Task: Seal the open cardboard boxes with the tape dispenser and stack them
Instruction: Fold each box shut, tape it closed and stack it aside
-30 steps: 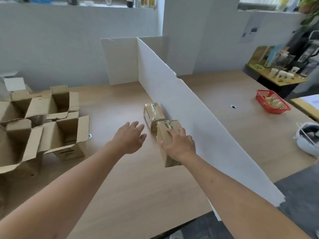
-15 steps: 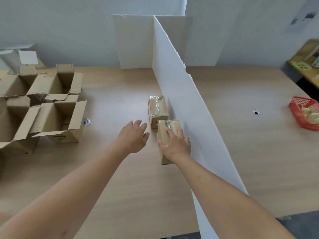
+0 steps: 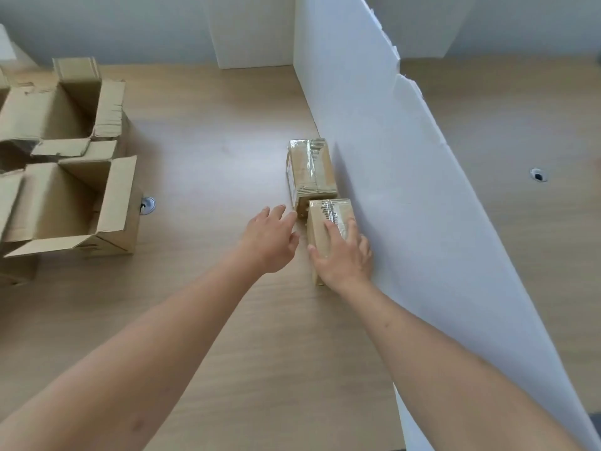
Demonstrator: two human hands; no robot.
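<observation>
Two small taped cardboard boxes sit end to end on the wooden table, against a white divider board. My right hand point(image 3: 341, 255) rests on top of the nearer box point(image 3: 328, 216), fingers over its top and thumb down its left side. The farther box point(image 3: 310, 167) stands just beyond it, touching or almost touching. My left hand point(image 3: 270, 237) hovers beside the nearer box with fingers straight, fingertips close to the farther box's near corner, holding nothing. No tape dispenser is in view.
Several open cardboard boxes point(image 3: 74, 203) with raised flaps stand at the left edge of the table point(image 3: 211, 157). The white divider board point(image 3: 390, 164) runs diagonally from the back to the front right. A cable grommet point(image 3: 148, 203) sits by the open boxes, another point(image 3: 538, 175) beyond the divider.
The head camera has tilted down and moved closer. My right hand stays on the nearer box. My left hand has edged right, nearer the two boxes.
</observation>
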